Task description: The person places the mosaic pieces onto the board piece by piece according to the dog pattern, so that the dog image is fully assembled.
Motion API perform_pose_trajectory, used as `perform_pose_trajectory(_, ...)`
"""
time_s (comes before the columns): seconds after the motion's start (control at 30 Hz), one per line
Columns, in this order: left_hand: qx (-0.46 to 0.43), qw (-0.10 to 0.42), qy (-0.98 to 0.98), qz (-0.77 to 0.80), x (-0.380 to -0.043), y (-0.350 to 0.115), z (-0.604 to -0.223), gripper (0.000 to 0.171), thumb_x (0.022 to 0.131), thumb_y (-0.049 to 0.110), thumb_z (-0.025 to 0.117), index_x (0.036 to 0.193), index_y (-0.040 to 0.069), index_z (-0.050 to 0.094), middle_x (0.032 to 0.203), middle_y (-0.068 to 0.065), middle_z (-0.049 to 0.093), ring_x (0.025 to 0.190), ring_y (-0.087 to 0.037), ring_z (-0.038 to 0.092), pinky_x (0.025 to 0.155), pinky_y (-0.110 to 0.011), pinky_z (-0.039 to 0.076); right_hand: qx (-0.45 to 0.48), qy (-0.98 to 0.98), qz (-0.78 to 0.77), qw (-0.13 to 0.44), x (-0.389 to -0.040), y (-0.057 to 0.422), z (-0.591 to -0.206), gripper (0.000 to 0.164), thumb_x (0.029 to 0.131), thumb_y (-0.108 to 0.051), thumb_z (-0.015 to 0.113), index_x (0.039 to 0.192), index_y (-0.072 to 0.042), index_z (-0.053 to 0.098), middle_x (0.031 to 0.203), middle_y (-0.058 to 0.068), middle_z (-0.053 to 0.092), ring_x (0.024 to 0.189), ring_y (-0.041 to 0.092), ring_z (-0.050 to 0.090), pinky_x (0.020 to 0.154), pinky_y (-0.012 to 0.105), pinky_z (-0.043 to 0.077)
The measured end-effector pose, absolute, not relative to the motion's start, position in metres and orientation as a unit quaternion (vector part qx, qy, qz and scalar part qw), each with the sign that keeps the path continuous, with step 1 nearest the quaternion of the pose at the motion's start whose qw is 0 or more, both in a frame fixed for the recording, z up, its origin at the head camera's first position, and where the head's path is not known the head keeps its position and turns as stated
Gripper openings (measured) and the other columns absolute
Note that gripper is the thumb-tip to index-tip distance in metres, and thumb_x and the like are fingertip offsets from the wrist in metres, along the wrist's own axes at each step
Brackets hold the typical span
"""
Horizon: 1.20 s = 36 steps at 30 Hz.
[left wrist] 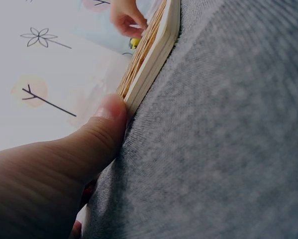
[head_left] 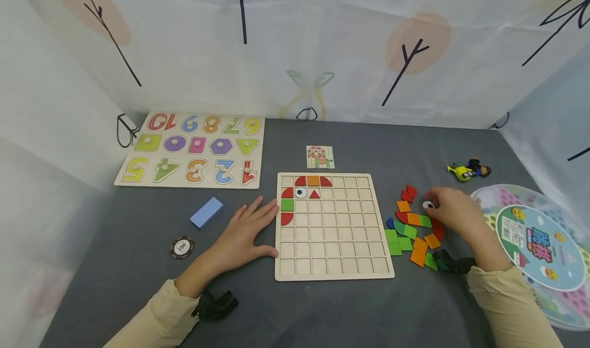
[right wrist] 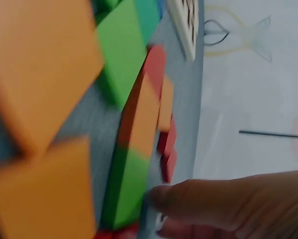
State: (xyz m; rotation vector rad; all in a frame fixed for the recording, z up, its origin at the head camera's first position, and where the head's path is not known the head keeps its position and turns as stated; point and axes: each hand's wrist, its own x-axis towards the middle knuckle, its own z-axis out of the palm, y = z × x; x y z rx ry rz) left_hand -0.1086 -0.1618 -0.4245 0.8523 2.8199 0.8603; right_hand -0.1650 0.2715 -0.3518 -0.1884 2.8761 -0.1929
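Observation:
The wooden grid board lies mid-table, with red, orange and green tiles and one eye tile in its upper left cells. My left hand is spread flat beside it, and the thumb touches the board's left edge. To the right of the board, my right hand pinches a white round eye tile between thumb and fingertips, close over the loose tiles. Among these are a green tile, an orange tile and several red ones. In the right wrist view the fingers mostly hide the eye tile.
A small pattern card lies behind the board. At the back left is a number puzzle, with a blue block and a black poker chip nearer. Toy figures and a round clear package stand on the right.

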Motion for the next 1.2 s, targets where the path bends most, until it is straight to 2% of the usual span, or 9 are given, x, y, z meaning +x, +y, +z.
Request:
perform_pose_trajectory(0.13,0.278,0.036,0.919,0.278,-0.109,-0.161,-0.425,0.094,0.067,0.055,0.066,0.142,0.015,0.025,0.147,0.002,0.021,0.136,-0.025,0.008,0.105,-0.051,0.006,-0.101,0.988,-0.089,0.072,-0.167,0.249,-0.35,0.025,0.08,-0.017,0.064,0.101,-0.003,0.062,0.091,0.014,0.06,0.074,0.025,0.056,0.061,0.042,0.046)
perform_pose_trajectory(0.33,0.274,0.035,0.92,0.279,-0.109,-0.163,-0.426,0.094,0.067,0.055,0.066,0.142,0.015,0.025,0.147,0.002,0.02,0.136,-0.025,0.008,0.105,-0.051,0.006,-0.204,0.97,-0.132,0.017,-0.178,0.182,-0.349,0.023,0.079,-0.016,0.066,0.101,-0.01,0.062,0.097,0.004,0.06,0.073,0.017,0.054,0.058,0.033,0.045)
perform_pose_trajectory(0.5,0.276,0.035,0.918,0.282,-0.108,-0.163,-0.426,0.094,0.068,0.054,0.066,0.142,0.015,0.025,0.147,0.002,0.021,0.136,-0.026,0.008,0.105,-0.052,0.007,-0.24,0.961,-0.135,0.03,-0.186,0.133,-0.355,0.02,0.077,-0.018,0.069,0.096,-0.015,0.063,0.096,-0.001,0.061,0.078,0.015,0.056,0.061,0.033,0.047)
perform_pose_trajectory(0.63,0.278,0.035,0.918,0.28,-0.108,-0.162,-0.426,0.094,0.067,0.055,0.066,0.142,0.015,0.025,0.147,0.002,0.021,0.136,-0.026,0.008,0.105,-0.051,0.006,-0.251,0.959,-0.123,0.041,-0.191,0.111,-0.362,0.015,0.077,-0.017,0.068,0.092,-0.016,0.064,0.092,-0.001,0.06,0.078,0.015,0.056,0.063,0.032,0.047)
perform_pose_trajectory(0.83,0.28,0.039,0.918,0.278,-0.11,-0.161,-0.424,0.094,0.067,0.055,0.066,0.142,0.015,0.025,0.147,0.003,0.02,0.137,-0.025,0.007,0.105,-0.051,0.006,-0.26,0.96,-0.092,0.045,-0.193,0.103,-0.369,0.009,0.078,-0.016,0.067,0.087,-0.015,0.065,0.087,-0.002,0.058,0.073,0.013,0.053,0.061,0.029,0.046)
perform_pose_trajectory(1.2,0.275,0.044,0.92,0.275,-0.109,-0.161,-0.423,0.093,0.068,0.053,0.067,0.142,0.015,0.024,0.147,0.002,0.02,0.137,-0.025,0.007,0.105,-0.051,0.006,-0.265,0.959,-0.089,0.041,-0.19,0.1,-0.372,0.013,0.078,-0.017,0.068,0.091,-0.016,0.069,0.09,-0.001,0.058,0.075,0.012,0.055,0.061,0.027,0.046)
